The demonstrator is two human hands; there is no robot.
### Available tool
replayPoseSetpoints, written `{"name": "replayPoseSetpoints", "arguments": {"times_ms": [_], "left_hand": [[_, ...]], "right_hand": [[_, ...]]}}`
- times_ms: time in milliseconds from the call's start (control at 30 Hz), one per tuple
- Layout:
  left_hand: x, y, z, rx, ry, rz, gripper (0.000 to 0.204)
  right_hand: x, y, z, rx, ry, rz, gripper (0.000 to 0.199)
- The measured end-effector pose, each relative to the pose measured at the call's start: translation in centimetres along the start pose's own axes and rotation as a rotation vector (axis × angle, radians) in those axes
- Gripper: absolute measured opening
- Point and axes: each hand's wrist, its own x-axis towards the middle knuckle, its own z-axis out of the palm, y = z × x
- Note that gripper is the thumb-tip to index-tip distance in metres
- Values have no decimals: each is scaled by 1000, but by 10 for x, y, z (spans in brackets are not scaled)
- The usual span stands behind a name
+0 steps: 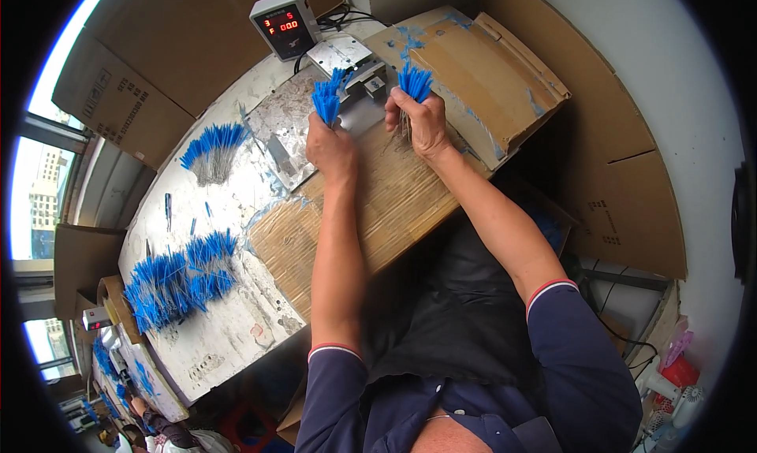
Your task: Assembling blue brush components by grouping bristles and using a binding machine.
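My left hand (pixel 331 149) is closed around a bundle of thin blue-ended wires (pixel 326 104), blue ends upward. To its right, my right hand (pixel 426 123) grips another bundle of blue-ended wires (pixel 415 82), with thin pale strands hanging below the fingers. Both hands are above the cardboard-covered near part of the bench, apart from each other. Just beyond them stands a small metal machine (pixel 359 68) with a flat plate on top. Its control box (pixel 285 26), white with glowing red digits, is at the back.
More blue-ended wires lie in a far pile (pixel 213 152) and a larger near pile (pixel 177 279) on the white bench (pixel 229 346). A dark pen-like tool (pixel 168 212) lies between. A cardboard box (pixel 485 70) sits at right. Another person (pixel 162 431) is at lower left.
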Motion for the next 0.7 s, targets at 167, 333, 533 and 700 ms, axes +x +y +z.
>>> {"name": "replayPoseSetpoints", "arguments": {"times_ms": [167,333,533,700], "left_hand": [[1,-2,3,-145,13,-17,12],[2,-8,0,-179,43,-43,12],[1,4,-2,-178,26,-13,12],[1,-1,-6,-179,23,-27,11]], "right_hand": [[12,-11,-19,127,-45,124,24],[-3,-21,-15,-1155,-3,-240,39],[-5,-11,-16,-1491,-86,-110,31],[-8,-11,-18,-1524,-68,-72,25]]}}
